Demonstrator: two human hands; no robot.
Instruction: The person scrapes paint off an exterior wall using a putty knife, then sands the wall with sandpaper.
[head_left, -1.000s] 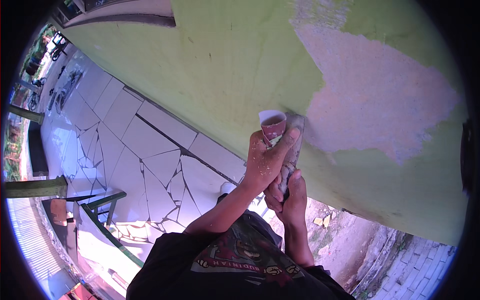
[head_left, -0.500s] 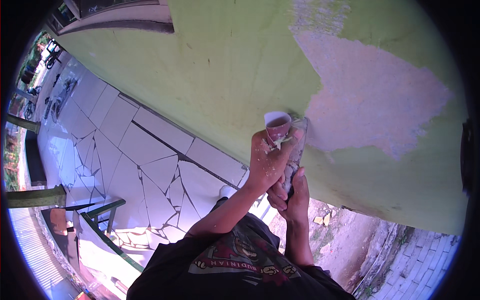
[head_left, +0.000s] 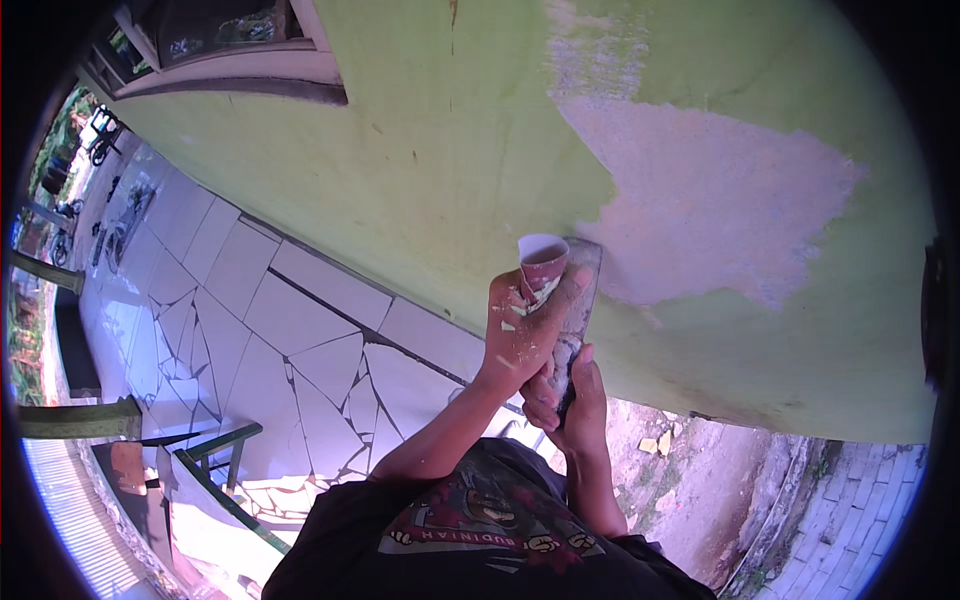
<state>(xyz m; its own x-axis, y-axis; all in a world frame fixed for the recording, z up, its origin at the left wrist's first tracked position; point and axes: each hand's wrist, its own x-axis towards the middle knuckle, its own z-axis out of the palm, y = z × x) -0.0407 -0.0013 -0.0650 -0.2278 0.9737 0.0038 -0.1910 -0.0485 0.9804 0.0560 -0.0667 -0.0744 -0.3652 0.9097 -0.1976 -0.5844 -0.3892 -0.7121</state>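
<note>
A curled reddish-brown sheet with a pale inner side, looking like sandpaper [head_left: 543, 262], stands in the grip of my left hand [head_left: 518, 335]. That hand is closed and also presses along a long, flat, grey-crusted blade [head_left: 586, 285]. Below it, my right hand [head_left: 583, 405] is wrapped round the dark lower end of the same bladed tool. Its exact kind cannot be made out. The blade's far end meets the green wall [head_left: 430, 190] beside a large bare pinkish patch [head_left: 715, 205]. Pale flakes cling to my left hand. My left fingertips are partly hidden.
White broken-tile flooring [head_left: 310, 330] runs along the wall's foot at left. A green rail [head_left: 225, 500] stands at lower left, and a window frame [head_left: 235, 75] is at upper left. Rough ground [head_left: 680, 490] and pale paving [head_left: 850, 520] lie at lower right.
The wall and its bare patch have shifted left and down in the view. Both hands and the blade appear slightly farther left, with their grips unchanged.
</note>
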